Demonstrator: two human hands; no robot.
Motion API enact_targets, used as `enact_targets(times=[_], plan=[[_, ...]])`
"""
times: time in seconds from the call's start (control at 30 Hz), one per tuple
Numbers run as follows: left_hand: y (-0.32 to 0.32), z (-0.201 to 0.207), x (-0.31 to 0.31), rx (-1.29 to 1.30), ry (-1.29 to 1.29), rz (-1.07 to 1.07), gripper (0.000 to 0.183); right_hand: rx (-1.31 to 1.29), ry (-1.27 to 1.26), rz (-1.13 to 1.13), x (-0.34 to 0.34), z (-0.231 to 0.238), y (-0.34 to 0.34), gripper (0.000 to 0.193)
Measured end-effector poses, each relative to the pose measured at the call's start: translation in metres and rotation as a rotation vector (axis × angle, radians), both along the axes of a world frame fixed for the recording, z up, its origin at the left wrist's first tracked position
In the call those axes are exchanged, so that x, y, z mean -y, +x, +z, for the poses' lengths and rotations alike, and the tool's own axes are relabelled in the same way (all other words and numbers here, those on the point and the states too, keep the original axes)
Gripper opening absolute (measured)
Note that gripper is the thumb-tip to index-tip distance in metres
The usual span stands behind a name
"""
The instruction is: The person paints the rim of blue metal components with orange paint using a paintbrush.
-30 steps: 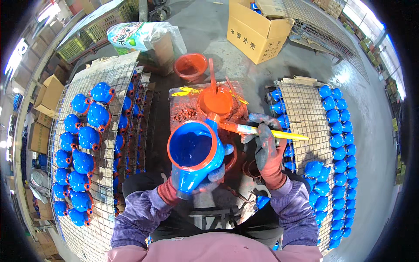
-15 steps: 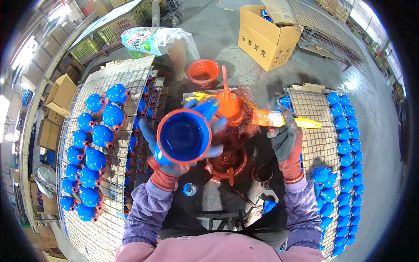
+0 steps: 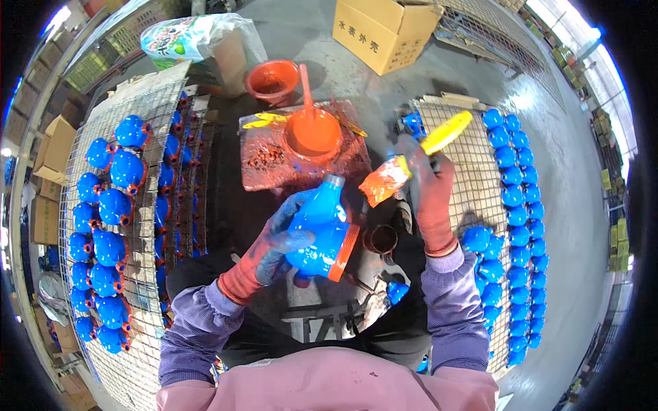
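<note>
My left hand (image 3: 274, 243), in a red and dark grey glove, is wrapped round a glossy blue meter housing (image 3: 314, 229). The housing lies tipped, its orange threaded rim (image 3: 345, 252) facing right and a pipe end pointing away. In my gloved right hand (image 3: 432, 185) is a flat paintbrush (image 3: 447, 132) with a yellow handle. Its bristles, wet with orange paint, point down and left, just short of the housing. Beyond my hands, an orange paint bowl (image 3: 313, 152) with a stick in it stands on a paint-smeared board (image 3: 257, 179).
Wire racks hold rows of blue housings at my left (image 3: 110, 248) and right (image 3: 519, 216). Past the board sit a red bucket (image 3: 255, 85), a plastic sack (image 3: 181, 40) and a cardboard box (image 3: 367, 34). A dark can (image 3: 380, 240) stands near my right knee.
My left hand has turned the housing from mouth-up to tipped sideways and brought it lower. The brush has swung so its bristles point down toward the housing. The whole view has shifted.
</note>
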State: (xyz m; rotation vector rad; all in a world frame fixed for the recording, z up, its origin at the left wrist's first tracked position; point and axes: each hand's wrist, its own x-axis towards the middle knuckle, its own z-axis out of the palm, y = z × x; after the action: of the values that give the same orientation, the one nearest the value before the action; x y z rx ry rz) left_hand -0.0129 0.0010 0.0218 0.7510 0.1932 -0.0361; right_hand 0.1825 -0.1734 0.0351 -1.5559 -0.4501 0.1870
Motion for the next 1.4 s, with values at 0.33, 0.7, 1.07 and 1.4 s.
enact_targets(times=[0.33, 0.7, 1.07, 1.4], plan=[[0.005, -0.016, 0.022, 0.169, 1.427, 0.023, 0.066, 0.412, -0.726, 0.181, -0.010, -0.006, -0.008, 0.030], [0.009, -0.022, 0.013, 0.234, 1.626, 0.046, 0.069, 0.665, -0.443, 0.215, -0.012, 0.020, -0.033, 0.023], [0.012, -0.021, 0.000, 0.021, 0.977, 0.139, 0.062, 1.043, -0.305, 0.212, -0.002, 0.026, -0.044, 0.029], [0.007, -0.007, -0.005, 0.042, -0.406, -0.084, 0.064, -0.215, 0.474, 0.232, -0.021, 0.001, -0.039, 0.023]])
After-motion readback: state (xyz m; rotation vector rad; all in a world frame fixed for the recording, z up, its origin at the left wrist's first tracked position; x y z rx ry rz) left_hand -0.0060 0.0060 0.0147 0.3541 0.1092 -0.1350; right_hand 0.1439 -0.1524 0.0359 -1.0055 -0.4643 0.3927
